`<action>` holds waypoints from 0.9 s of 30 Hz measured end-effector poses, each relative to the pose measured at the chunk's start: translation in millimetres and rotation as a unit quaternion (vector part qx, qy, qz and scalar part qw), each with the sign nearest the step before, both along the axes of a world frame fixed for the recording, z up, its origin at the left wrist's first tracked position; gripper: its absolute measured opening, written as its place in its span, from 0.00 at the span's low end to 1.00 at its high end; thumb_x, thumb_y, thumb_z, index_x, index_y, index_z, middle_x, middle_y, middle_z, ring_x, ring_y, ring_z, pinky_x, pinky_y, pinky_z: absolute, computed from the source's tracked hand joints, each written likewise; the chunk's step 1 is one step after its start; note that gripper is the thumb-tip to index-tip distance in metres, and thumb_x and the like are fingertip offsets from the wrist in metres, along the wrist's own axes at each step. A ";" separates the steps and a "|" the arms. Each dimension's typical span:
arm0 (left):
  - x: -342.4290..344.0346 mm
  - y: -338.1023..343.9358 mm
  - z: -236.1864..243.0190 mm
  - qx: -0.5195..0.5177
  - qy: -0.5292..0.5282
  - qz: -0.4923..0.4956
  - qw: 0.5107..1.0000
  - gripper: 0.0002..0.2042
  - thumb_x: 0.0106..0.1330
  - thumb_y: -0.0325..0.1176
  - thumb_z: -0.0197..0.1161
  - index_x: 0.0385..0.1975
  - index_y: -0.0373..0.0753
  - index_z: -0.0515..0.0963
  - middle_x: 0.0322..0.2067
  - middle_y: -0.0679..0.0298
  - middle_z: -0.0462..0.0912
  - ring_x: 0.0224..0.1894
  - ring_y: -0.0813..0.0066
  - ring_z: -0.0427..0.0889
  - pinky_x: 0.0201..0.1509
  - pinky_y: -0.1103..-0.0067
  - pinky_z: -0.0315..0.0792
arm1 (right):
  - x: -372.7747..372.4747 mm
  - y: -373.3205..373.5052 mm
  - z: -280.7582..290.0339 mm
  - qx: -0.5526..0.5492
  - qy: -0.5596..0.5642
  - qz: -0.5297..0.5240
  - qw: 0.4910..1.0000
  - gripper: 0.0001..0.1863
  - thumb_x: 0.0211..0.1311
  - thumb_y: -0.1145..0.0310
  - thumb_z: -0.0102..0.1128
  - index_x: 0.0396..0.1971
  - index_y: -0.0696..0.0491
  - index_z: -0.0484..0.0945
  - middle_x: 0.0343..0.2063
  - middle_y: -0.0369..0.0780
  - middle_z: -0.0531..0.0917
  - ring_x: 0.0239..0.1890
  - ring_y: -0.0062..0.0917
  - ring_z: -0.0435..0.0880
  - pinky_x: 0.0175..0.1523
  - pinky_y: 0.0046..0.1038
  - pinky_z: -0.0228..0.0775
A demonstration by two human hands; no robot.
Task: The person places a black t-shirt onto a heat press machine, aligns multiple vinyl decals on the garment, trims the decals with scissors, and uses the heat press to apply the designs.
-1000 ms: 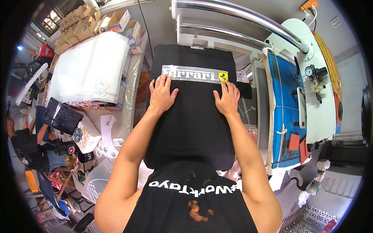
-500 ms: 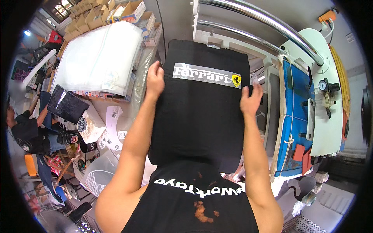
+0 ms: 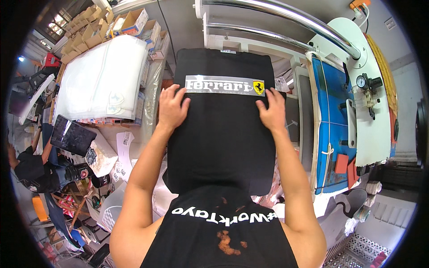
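Observation:
A black cloth garment [image 3: 221, 138] lies spread flat over a raised board in front of me. Across its upper part rests a clear film strip [image 3: 201, 77] bearing white lettering, with a yellow shield emblem [image 3: 258, 87] at its right end. My left hand [image 3: 173, 107] is at the garment's left edge, fingers spread, the tips close to the strip's left end. On the other side my right hand [image 3: 272, 111] is open, its fingers beside the strip's right end and its thumb just below the emblem. Whether the fingertips touch the film, I cannot tell.
Chrome bars [image 3: 286, 20] of a machine cross behind the board. A blue panel [image 3: 333, 125] and a pressure gauge [image 3: 361, 81] stand to the right. At left are stacked white sheets [image 3: 103, 76], cardboard boxes [image 3: 89, 33] and a co-worker [image 3: 38, 167] by a dark tablet [image 3: 73, 135].
Both my hands have come inward from the garment's sides toward the strip's ends. The view has shifted and turned slightly. The strip lies in about the same place on the garment.

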State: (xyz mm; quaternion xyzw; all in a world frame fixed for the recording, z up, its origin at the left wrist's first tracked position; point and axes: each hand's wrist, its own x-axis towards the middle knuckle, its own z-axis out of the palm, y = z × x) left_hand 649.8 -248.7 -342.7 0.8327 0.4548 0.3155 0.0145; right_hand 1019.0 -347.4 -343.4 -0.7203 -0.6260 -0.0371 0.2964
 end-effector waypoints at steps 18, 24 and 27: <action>19.6 -23.4 -1.2 -0.033 -0.003 0.069 0.997 0.18 0.61 0.37 0.65 0.51 0.43 0.79 0.54 0.54 0.73 0.59 0.53 0.70 0.55 0.62 0.70 | -37.3 -9.1 -4.6 -0.076 -0.082 -0.039 0.993 0.27 0.65 0.52 0.55 0.58 0.54 0.73 0.60 0.47 0.69 0.67 0.40 0.62 0.72 0.47 0.50; 18.1 -22.2 -1.4 -0.036 -0.003 0.077 0.996 0.17 0.61 0.38 0.65 0.51 0.43 0.80 0.54 0.54 0.73 0.59 0.53 0.70 0.56 0.62 0.70 | -37.1 -9.1 -4.2 -0.061 -0.073 -0.038 0.995 0.26 0.63 0.52 0.57 0.56 0.53 0.76 0.60 0.47 0.69 0.65 0.41 0.65 0.68 0.46 0.55; 19.6 -21.7 -2.1 -0.029 -0.005 0.072 0.997 0.17 0.61 0.38 0.64 0.50 0.44 0.80 0.54 0.55 0.73 0.60 0.54 0.70 0.56 0.62 0.70 | -35.8 -8.9 -5.0 -0.050 -0.080 -0.041 0.995 0.26 0.62 0.52 0.57 0.55 0.53 0.76 0.59 0.47 0.71 0.65 0.42 0.65 0.68 0.45 0.55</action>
